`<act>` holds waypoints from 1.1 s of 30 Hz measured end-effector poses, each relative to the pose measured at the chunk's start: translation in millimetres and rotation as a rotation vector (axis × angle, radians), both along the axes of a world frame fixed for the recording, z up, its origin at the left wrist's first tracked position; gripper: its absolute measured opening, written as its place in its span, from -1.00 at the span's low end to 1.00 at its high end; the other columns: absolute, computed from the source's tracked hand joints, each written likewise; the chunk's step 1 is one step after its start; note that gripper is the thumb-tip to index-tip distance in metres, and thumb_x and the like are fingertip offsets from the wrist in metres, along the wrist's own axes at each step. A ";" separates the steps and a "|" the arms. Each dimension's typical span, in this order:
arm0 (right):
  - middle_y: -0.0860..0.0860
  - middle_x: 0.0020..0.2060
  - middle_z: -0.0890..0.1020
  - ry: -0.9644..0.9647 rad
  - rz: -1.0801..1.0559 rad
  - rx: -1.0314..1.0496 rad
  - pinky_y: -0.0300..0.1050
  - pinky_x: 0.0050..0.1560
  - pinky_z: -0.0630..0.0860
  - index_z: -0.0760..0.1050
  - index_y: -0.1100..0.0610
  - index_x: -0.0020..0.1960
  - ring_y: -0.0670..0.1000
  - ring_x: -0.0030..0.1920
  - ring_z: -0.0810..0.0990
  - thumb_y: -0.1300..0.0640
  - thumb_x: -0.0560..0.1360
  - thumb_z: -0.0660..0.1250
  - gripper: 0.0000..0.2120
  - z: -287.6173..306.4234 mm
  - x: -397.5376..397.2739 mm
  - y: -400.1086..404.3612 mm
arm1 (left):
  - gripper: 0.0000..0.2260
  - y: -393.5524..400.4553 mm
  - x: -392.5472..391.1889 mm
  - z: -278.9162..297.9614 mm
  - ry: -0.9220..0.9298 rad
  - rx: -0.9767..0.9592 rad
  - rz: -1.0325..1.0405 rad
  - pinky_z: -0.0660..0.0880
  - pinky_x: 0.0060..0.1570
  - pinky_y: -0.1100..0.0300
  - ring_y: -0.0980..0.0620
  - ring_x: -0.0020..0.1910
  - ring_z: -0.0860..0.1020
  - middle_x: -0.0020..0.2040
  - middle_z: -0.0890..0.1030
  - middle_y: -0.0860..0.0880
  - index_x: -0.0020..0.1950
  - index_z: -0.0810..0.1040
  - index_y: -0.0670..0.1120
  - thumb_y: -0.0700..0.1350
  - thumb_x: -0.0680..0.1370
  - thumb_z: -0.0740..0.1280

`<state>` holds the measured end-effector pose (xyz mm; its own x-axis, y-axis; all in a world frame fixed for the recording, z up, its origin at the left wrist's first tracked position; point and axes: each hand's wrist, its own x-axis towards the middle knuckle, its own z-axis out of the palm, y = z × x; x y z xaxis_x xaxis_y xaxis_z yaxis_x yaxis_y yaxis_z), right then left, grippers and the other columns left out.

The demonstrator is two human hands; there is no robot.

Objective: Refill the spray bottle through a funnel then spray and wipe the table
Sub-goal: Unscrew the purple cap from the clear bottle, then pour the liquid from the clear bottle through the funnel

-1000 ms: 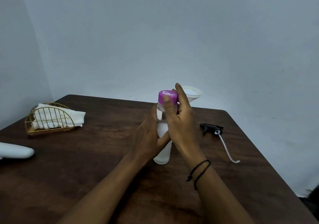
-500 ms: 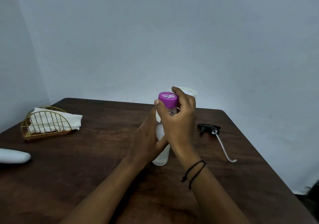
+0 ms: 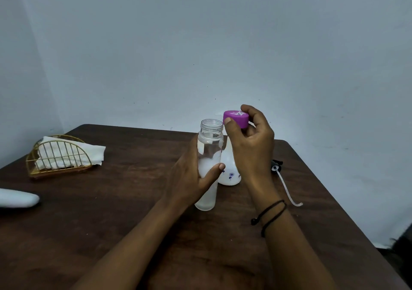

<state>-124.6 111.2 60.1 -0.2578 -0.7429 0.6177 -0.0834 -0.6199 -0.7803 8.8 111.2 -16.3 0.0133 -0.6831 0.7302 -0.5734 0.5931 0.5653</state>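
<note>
A clear frosted water bottle (image 3: 209,142) stands upright on the brown table (image 3: 111,211), its mouth uncovered. My left hand (image 3: 191,178) grips its body from the left. My right hand (image 3: 252,147) holds the purple cap (image 3: 236,119) just right of and slightly above the bottle's mouth. Behind the water bottle stands a white spray bottle (image 3: 229,173) with small flower prints, mostly hidden by my hands. The funnel on it is hidden by my right hand. The black spray head (image 3: 276,165) with its clear dip tube (image 3: 288,191) lies on the table to the right.
A gold wire holder (image 3: 60,158) with white cloths (image 3: 73,153) sits at the back left. A white rounded object (image 3: 17,198) lies at the left edge. The table's right edge runs close to the spray head; walls stand behind and left.
The purple cap has come off the water bottle. My right hand lifted it up and to the right. My left hand keeps its grip on the bottle.
</note>
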 end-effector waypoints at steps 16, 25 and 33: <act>0.10 0.02 0.56 1.040 -0.326 0.670 -0.10 -0.11 0.51 0.51 0.12 -0.03 0.11 -0.05 0.58 0.00 0.45 0.39 -0.80 -59.6 -77.4 -28.5 | -0.38 -2.0 1.0 -6.1 0.025 0.074 0.003 0.54 0.17 0.03 0.11 0.24 0.54 0.33 0.53 0.11 0.46 0.29 0.09 0.30 0.48 0.31; 0.08 0.07 0.54 1.172 -0.249 0.806 -0.01 0.07 0.55 0.43 0.10 -0.05 0.13 0.09 0.56 -0.06 0.43 0.44 -0.71 -73.6 -72.2 -31.6 | -0.37 0.5 2.7 -7.3 0.004 0.102 -0.035 0.52 0.18 0.06 0.14 0.25 0.51 0.35 0.48 0.18 0.52 0.23 0.10 0.29 0.51 0.24; -0.09 -0.07 0.67 0.375 0.098 0.222 -0.19 -0.05 0.56 0.61 0.05 0.07 -0.13 -0.09 0.62 0.03 0.49 0.41 -0.82 -35.5 -42.9 -6.6 | -0.45 6.3 4.4 -4.7 0.029 0.138 -0.049 0.41 0.01 0.42 0.22 0.11 0.54 0.16 0.53 0.26 0.46 0.34 0.03 0.28 0.57 0.04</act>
